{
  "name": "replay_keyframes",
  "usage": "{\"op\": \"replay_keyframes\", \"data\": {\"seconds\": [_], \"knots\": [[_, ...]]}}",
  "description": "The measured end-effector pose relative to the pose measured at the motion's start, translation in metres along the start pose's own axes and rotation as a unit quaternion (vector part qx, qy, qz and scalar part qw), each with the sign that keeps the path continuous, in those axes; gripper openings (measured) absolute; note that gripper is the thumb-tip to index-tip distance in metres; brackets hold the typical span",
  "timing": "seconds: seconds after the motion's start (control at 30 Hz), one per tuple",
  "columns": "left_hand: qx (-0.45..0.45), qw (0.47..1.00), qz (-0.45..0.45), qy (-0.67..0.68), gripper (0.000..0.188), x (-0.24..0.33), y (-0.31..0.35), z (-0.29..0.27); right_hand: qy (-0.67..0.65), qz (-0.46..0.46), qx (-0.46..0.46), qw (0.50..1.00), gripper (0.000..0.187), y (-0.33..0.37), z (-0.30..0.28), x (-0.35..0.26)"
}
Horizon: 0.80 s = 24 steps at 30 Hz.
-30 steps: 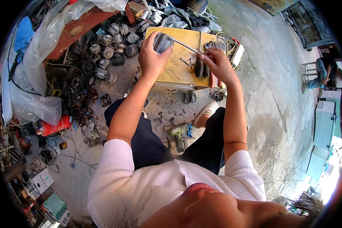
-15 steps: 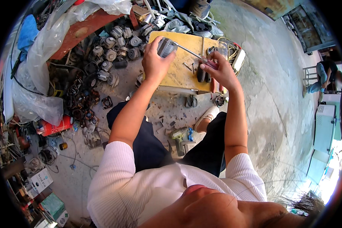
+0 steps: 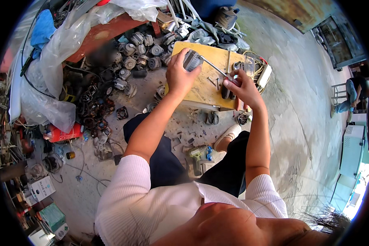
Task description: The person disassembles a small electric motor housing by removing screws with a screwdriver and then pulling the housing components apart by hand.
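A small grey electric motor (image 3: pixel 192 61) is gripped in my left hand (image 3: pixel 178 80) above the far left part of a yellow-topped low bench (image 3: pixel 201 89). My right hand (image 3: pixel 247 91) closes around the handle of a screwdriver (image 3: pixel 215 67). Its long metal shaft slants up and left, and its tip meets the motor's right side; the exact contact point is too small to make out. Below my right hand lie dark-handled tools (image 3: pixel 225 92) and red-handled pliers (image 3: pixel 238 103). Loose bolts (image 3: pixel 211 81) rest on the bench between my hands.
Several similar motors (image 3: pixel 129 62) are heaped on the floor left of the bench. A green power drill (image 3: pixel 197 158) lies between my feet among scraps. A white power strip (image 3: pixel 265 76) with coiled cable sits at the bench's right. Another person (image 3: pixel 351 96) is at the far right.
The whole view has shifted, so the scene sits slightly lower and further right. Both hands keep their grips, and the screwdriver still meets the motor, with little visible change between them.
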State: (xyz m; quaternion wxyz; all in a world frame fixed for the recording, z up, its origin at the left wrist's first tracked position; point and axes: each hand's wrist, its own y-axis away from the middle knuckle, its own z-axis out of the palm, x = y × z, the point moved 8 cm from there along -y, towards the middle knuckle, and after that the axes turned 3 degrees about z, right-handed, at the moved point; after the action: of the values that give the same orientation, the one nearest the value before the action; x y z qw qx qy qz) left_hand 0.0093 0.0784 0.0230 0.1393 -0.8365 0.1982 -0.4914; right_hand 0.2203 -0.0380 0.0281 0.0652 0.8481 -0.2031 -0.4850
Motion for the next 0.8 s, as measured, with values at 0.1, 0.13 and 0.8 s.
{"op": "replay_keyframes", "data": {"seconds": [0.1,0.13,0.8], "knots": [[0.004,1.0,-0.004,0.009,0.061,0.0,0.0,0.0,-0.051,0.041,-0.028,0.997,0.031,-0.001,0.004,0.004],[0.006,1.0,-0.006,0.016,0.06,0.0,0.0,0.0,-0.013,-0.025,-0.005,1.0,0.03,-0.005,0.001,0.004],[0.011,1.0,-0.003,0.023,0.061,0.0,0.001,-0.002,0.161,-0.098,0.166,0.968,0.037,0.0,-0.011,-0.013]]}}
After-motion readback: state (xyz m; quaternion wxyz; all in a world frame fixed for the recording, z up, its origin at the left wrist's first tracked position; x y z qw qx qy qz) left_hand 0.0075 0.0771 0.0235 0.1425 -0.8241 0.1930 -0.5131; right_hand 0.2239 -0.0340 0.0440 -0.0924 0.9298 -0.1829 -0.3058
